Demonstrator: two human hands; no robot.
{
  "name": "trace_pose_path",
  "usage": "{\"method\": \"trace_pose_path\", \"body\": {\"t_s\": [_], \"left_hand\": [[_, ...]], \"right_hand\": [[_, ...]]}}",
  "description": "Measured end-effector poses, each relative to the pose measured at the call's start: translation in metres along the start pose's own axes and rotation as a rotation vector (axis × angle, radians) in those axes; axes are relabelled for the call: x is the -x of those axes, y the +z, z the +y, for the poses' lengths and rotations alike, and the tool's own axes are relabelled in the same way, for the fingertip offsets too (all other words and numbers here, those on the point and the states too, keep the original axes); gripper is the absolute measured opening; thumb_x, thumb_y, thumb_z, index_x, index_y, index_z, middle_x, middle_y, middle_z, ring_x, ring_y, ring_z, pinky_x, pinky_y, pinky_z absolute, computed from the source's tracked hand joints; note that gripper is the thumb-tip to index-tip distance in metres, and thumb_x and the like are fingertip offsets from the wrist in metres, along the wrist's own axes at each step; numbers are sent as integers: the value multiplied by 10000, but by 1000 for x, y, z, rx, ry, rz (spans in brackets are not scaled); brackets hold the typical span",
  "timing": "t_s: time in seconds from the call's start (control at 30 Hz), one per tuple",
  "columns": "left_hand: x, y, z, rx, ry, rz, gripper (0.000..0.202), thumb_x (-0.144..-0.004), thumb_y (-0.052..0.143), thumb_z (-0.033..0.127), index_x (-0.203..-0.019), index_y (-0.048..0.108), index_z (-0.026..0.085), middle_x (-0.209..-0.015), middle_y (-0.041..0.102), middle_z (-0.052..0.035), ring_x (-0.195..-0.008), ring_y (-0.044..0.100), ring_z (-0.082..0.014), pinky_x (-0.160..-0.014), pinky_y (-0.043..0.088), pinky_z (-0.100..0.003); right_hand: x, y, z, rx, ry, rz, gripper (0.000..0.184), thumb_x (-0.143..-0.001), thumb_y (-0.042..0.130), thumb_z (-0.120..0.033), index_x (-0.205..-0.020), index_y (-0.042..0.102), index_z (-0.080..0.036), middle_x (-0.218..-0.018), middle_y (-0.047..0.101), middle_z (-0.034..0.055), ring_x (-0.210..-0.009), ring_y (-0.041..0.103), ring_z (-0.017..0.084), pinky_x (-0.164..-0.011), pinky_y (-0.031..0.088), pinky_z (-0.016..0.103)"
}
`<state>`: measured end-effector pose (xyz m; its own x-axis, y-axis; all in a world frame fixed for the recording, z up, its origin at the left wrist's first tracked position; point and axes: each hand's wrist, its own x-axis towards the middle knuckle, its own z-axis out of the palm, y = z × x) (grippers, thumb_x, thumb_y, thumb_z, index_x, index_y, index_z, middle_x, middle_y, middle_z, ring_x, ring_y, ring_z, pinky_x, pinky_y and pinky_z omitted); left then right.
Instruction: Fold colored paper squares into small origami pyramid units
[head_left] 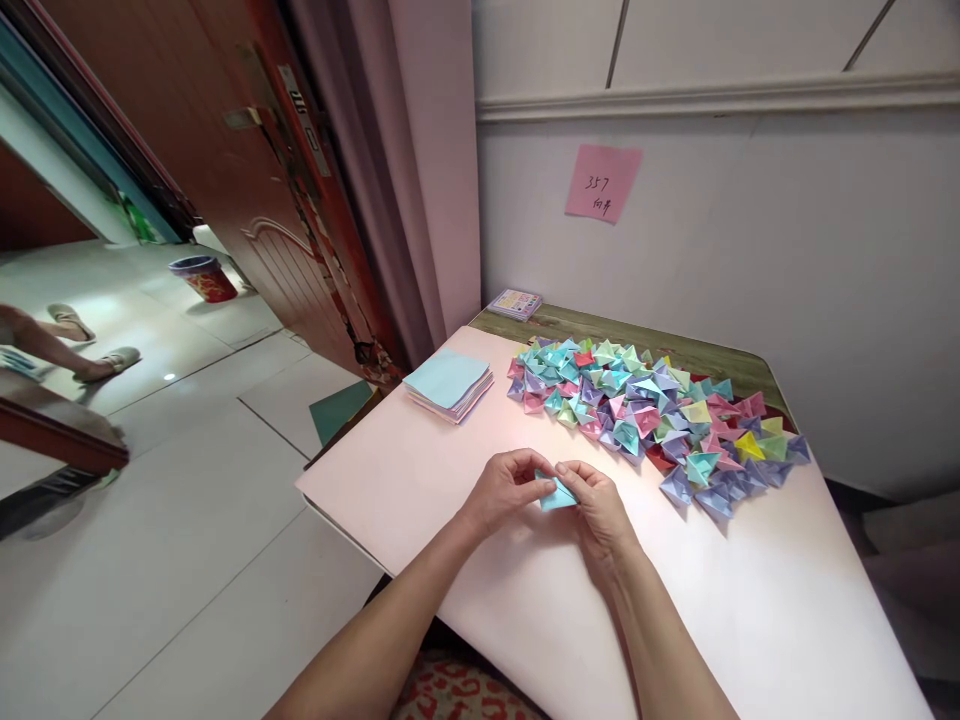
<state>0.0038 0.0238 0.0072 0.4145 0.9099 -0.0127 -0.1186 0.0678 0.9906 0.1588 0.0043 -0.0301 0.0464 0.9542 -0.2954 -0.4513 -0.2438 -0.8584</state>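
Over the pale pink tabletop, a small folded piece of light blue paper is pinched between my two hands. My left hand grips its left side with thumb and fingers. On its right side, the thumb and fingers of my right hand press the paper. Behind my hands, to the left, lies a stack of square coloured paper with a light blue sheet on top. A large heap of folded paper boats in blue, purple, pink, green, yellow and red spreads at the back right.
Small packs of paper sit at the table's far corner. A pink note is stuck on the wall. To the left are a brown door, a red bin and a person's feet on the tiled floor.
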Motion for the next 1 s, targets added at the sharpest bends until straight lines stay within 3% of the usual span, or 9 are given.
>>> {"method": "trace_pose_path", "body": {"t_s": [0.13, 0.27, 0.43, 0.5, 0.6, 0.67, 0.73, 0.87, 1.0], "left_hand": [[1, 2, 2, -37, -37, 4, 293, -628, 794, 200, -903, 717, 133, -718, 667, -17, -620, 582, -115, -605, 452, -227], [3, 4, 1, -61, -69, 67, 276, -630, 776, 175, -898, 722, 142, -713, 699, -26, -648, 635, -148, -629, 480, -244], [3, 1, 3, -233, -32, 201, 189, -657, 743, 183, -842, 748, 145, -677, 707, -29, -615, 640, -153, -613, 477, -244], [3, -1, 4, -218, -39, 244, 182, -662, 746, 203, -832, 741, 138, -615, 681, -16, -578, 625, -146, -586, 468, -240], [2, -4, 4, -116, -75, 297, 227, -633, 781, 233, -821, 714, 126, -578, 666, -13, -560, 625, -149, -582, 479, -246], [1, -3, 4, -77, -85, 308, 257, -619, 796, 244, -825, 706, 120, -598, 680, -28, -577, 636, -156, -606, 495, -259], [1, -3, 5, -66, -89, 304, 272, -613, 802, 256, -825, 703, 117, -614, 688, -38, -589, 639, -157, -619, 501, -264], [2, -3, 6, -114, -112, 264, 277, -620, 792, 280, -834, 699, 130, -574, 652, -8, -549, 600, -138, -587, 480, -252], [2, -11, 5, -331, -103, 270, 243, -635, 774, 296, -828, 713, 160, -557, 615, 18, -521, 549, -122, -522, 417, -224]], "right_hand": [[-1, -1, -1, -75, 17, 17, 375, -580, 878, -405, -839, 699, -202, -656, 657, -31, -501, 534, 105, -454, 386, 206], [-2, -1, 1, -20, 17, 29, 362, -624, 847, -458, -810, 722, -174, -645, 625, -21, -474, 461, 73, -398, 321, 180], [2, 2, 0, 178, -36, -55, 460, -782, 673, -588, -920, 762, -159, -664, 644, 24, -520, 509, 104, -463, 402, 217], [3, 3, -1, 295, -124, -76, 460, -798, 655, -586, -978, 760, -176, -784, 684, 56, -610, 581, 143, -546, 472, 259], [3, 3, -2, 471, -397, -28, 391, -733, 760, -492, -1022, 750, -230, -1067, 678, 83, -867, 641, 218, -715, 529, 323], [2, 2, -2, 558, -562, 0, 332, -723, 785, -427, -1004, 754, -254, -1091, 675, 76, -970, 629, 240, -776, 526, 339], [1, 1, -2, 610, -640, -6, 236, -756, 764, -395, -945, 767, -255, -991, 706, 67, -941, 642, 235, -775, 520, 340], [1, -2, 0, 617, -598, -35, 168, -793, 730, -383, -868, 780, -241, -858, 736, 55, -818, 666, 221, -736, 512, 334], [-1, -5, 2, 540, -465, -36, 192, -786, 727, -391, -846, 773, -215, -808, 740, 53, -743, 655, 207, -683, 494, 316]]}}
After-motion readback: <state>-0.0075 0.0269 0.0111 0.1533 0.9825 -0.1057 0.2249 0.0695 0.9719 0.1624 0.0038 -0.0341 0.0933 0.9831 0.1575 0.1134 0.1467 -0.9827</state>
